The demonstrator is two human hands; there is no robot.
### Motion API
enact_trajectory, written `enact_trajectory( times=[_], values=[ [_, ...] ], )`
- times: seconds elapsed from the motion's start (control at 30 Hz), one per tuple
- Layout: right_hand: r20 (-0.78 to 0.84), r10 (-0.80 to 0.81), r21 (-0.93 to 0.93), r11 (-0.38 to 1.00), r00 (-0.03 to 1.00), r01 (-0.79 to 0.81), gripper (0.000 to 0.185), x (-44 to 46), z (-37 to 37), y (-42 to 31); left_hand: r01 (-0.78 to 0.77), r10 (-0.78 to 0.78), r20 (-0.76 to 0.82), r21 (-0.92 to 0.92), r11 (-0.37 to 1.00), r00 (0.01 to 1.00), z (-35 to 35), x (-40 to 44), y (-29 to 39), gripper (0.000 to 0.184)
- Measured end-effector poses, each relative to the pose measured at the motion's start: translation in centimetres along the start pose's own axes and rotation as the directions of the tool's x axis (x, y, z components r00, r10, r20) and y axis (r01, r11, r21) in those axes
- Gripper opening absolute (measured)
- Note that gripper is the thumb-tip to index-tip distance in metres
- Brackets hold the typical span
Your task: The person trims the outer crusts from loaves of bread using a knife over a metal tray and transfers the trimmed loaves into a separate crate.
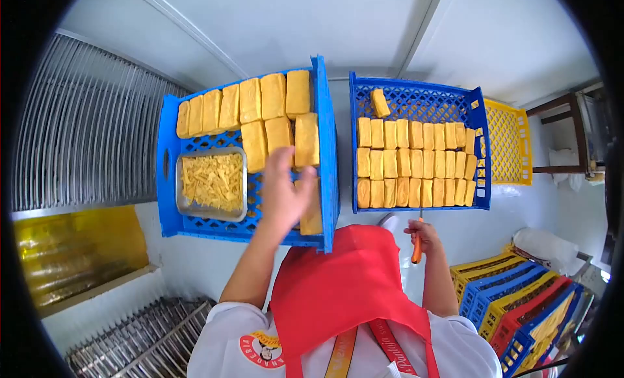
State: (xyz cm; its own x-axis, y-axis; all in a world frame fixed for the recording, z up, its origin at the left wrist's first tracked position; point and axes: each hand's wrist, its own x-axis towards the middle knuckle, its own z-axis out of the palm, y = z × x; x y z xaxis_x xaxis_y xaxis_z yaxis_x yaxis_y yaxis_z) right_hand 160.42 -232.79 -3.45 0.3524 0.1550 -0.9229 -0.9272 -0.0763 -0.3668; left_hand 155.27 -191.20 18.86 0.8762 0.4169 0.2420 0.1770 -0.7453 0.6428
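My left hand reaches over the left blue crate, thumb and fingers apart, and appears empty. Just beyond its fingers stand golden rectangular bread loaves, and another loaf lies beside the thumb. A metal pan of pale bread trimmings sits in the same crate. Low at the right, my right hand is closed around the orange handle of a knife, its thin blade pointing away from me and partly hidden by the crate edge.
The right blue crate holds rows of loaves and one tilted loaf at the back. Beside it is a yellow crate. Stacked crates stand at lower right. Metal racks line the left side.
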Motion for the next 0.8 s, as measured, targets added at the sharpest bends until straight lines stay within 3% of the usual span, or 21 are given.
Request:
enact_trajectory(
  times=[0.03,0.07,0.17,0.33,0.47,0.5,0.53,0.6,0.67,0.7,0.73,0.8],
  values=[
    [-0.009,-0.007,-0.017,1.0,1.0,0.007,0.024,0.3,1.4,0.1,-0.057,0.051,0.073,0.083,0.995,0.996,1.2,-0.8,-0.2,0.066],
    [-0.025,-0.016,-0.004,1.0,1.0,0.016,0.024,0.6,2.9,-0.2,-0.029,-0.002,0.226,0.131,0.991,0.974,1.7,-1.2,0.8,0.081],
    [-0.019,-0.191,-0.145,0.972,0.981,0.186,0.037,3.3,8.1,-4.9,-0.061,0.016,0.337,0.122,0.991,0.941,4.8,-2.3,1.7,0.088],
    [0.037,-0.418,-0.413,0.821,0.908,0.395,0.056,13.1,13.2,-15.2,-0.091,0.008,0.361,0.213,0.973,0.932,7.4,-2.8,1.3,0.09],
    [0.006,-0.529,-0.57,0.696,0.849,0.438,0.052,22.6,15.8,-21.9,-0.028,-0.054,0.367,0.215,0.976,0.929,7.3,-2.5,1.9,0.089],
    [-0.051,-0.495,-0.669,0.662,0.868,0.338,0.048,25.2,16.1,-23.7,-0.018,-0.071,0.381,0.224,0.974,0.922,7.2,-2.5,1.8,0.088],
    [-0.009,-0.583,-0.648,0.622,0.813,0.439,0.044,26.1,16.5,-24.8,0.002,-0.099,0.385,0.245,0.969,0.918,7.1,-2.6,1.7,0.088],
    [0.014,-0.609,-0.577,0.642,0.793,0.504,0.046,32.9,15.3,-26.2,-0.003,-0.089,0.402,0.223,0.975,0.911,7.1,-2.8,1.4,0.09],
    [-0.093,-0.669,-0.659,0.596,0.738,0.458,0.068,41.3,13.6,-27.0,0.037,-0.128,0.395,0.23,0.973,0.91,7.1,-3.3,0.9,0.084],
    [-0.061,-0.58,-0.565,0.691,0.813,0.45,0.082,39.8,13.9,-28.4,0.057,-0.139,0.387,0.216,0.975,0.911,7.1,-3.6,0.8,0.078],
    [-0.052,-0.58,-0.505,0.718,0.813,0.48,0.088,40.3,14.2,-28.8,0.112,-0.189,0.378,0.218,0.97,0.906,7.1,-3.8,1.0,0.075],
    [-0.057,-0.558,-0.5,0.734,0.828,0.46,0.088,41.6,15.2,-29.1,0.118,-0.193,0.351,0.222,0.968,0.917,7.3,-4.1,0.8,0.073]
  ],
)
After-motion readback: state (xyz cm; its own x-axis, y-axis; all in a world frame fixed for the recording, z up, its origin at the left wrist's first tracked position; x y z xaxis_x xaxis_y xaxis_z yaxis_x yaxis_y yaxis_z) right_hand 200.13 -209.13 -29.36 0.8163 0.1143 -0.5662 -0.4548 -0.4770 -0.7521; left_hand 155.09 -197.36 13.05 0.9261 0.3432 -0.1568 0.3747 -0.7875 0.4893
